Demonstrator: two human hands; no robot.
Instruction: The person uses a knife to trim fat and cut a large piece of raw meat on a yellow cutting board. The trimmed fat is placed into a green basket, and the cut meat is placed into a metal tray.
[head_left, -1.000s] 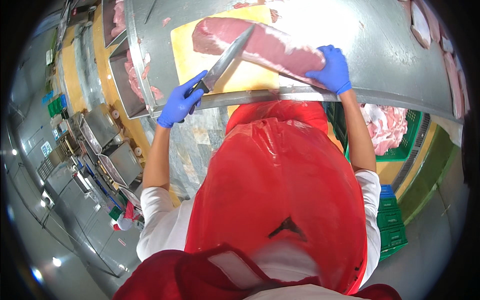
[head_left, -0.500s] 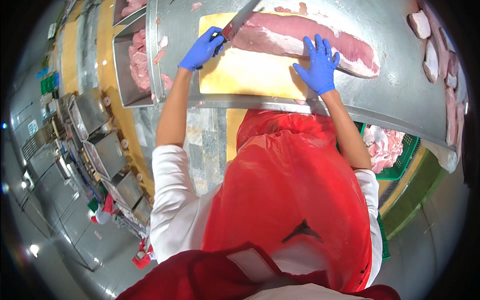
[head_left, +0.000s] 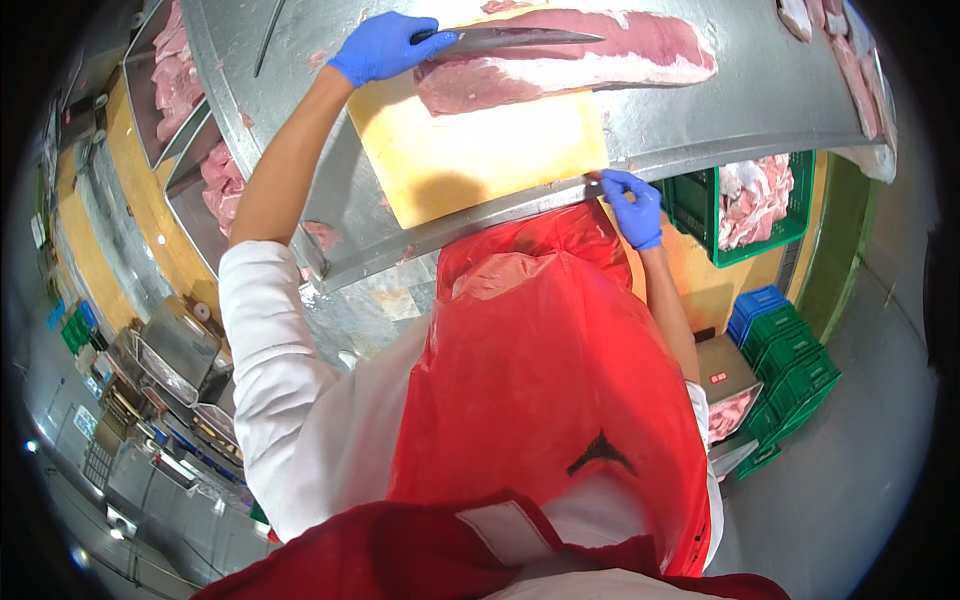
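My gloved left hand point(head_left: 385, 48) is closed round the handle of a long knife point(head_left: 520, 38). Its blade points right and lies across the top of a long slab of raw meat point(head_left: 560, 72), pink with a whitish fat strip. The slab's left part rests on a yellow cutting board point(head_left: 480, 160); its right part reaches past the board over the metal table. Down at the table's front edge, by the board's near right corner, my gloved right hand point(head_left: 635, 210) has thumb and fingertips pinched together. Whatever they hold is too small to make out.
Metal bins with meat pieces point(head_left: 222, 180) stand left of the table point(head_left: 700, 125). A thin dark rod point(head_left: 268, 40) lies on the table's far left. Below its right edge is a green crate point(head_left: 762, 250) of trimmings, with stacked crates point(head_left: 795, 365) further down. More meat point(head_left: 850, 75) lies far right.
My right hand has left the meat and come back to the table's front edge, its fingers now pinched. The knife has swung down over the slab, pointing right. The view has shifted.
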